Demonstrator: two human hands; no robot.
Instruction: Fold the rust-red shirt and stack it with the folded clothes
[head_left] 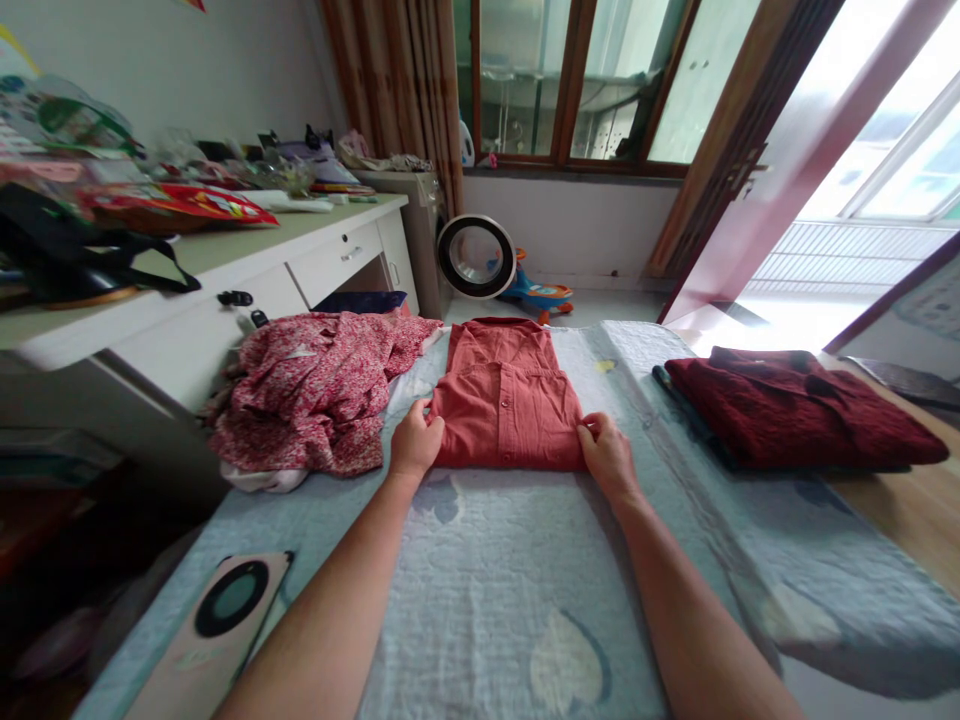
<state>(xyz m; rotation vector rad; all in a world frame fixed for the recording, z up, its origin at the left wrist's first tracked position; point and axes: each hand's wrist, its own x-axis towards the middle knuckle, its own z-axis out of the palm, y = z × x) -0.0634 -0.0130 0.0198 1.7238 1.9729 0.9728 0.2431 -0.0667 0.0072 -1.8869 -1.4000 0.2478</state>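
From the head camera, a bed covered by a pale blue quilt [487, 590] fills the lower half of the view. To the left of the folded shirt lies a crumpled heap of red floral cloth [315, 390], its edge just beside the left hand. On the right side of the bed rests a folded dark red garment [795, 410], well apart from the hands. Near the bed's lower left corner lies a phone [225, 620], back up, with a round camera ring. Along the left wall stands a white bench [225, 270] with drawers, loaded with packets, a black bag and other clutter. Past the foot of the bed, on the floor, stand a round ring-shaped fan [477, 256] and a small toy car [544, 295], under a wood-framed window. Nothing lies between the hands and the shirt.

The folded coral-red shirt [506, 395] lies flat in the middle of the bed, collar away from the person. The left hand [414, 442] pinches the shirt's near left corner with fingers curled close. The right hand [606, 455] grips the near right corner likewise, fingers drawn narrow on the cloth.
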